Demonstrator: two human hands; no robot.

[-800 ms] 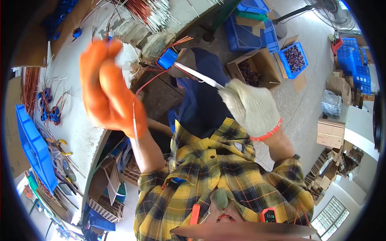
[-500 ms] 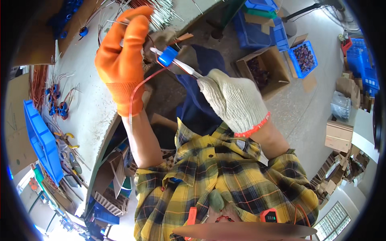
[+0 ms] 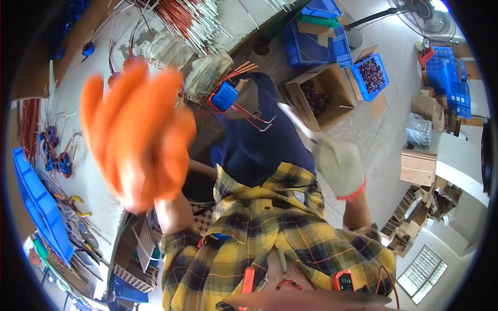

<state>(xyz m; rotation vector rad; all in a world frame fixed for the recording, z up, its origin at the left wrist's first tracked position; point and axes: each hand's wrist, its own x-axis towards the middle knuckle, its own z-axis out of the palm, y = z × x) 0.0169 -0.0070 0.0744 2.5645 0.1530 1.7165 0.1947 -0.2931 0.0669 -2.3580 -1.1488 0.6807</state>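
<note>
My left hand (image 3: 137,140), in an orange glove, is raised over the bench at the left. It is smeared by motion, but its fingers look spread and no held thing shows. A blue ring core wound with copper wire (image 3: 224,97) sits against a plastic-wrapped bundle (image 3: 208,76) at the bench edge, its wire ends sticking out both sides. Both hands are apart from it. My right hand (image 3: 340,163), in a white knit glove with a red cuff, is closed around a slim white pointed tool (image 3: 295,122) that points up and left.
Red and silver wires (image 3: 189,23) lie in a pile at the far end of the bench (image 3: 88,171). Wound blue cores (image 3: 52,142), a blue tray (image 3: 41,207) and pliers are at the left. A cardboard box (image 3: 332,101), blue bins (image 3: 316,44) and a fan (image 3: 423,18) stand beyond on the right.
The white tool has come out of the blue core. My right hand has drawn back right and down with it. My left hand has left the core, opened and moved left and down.
</note>
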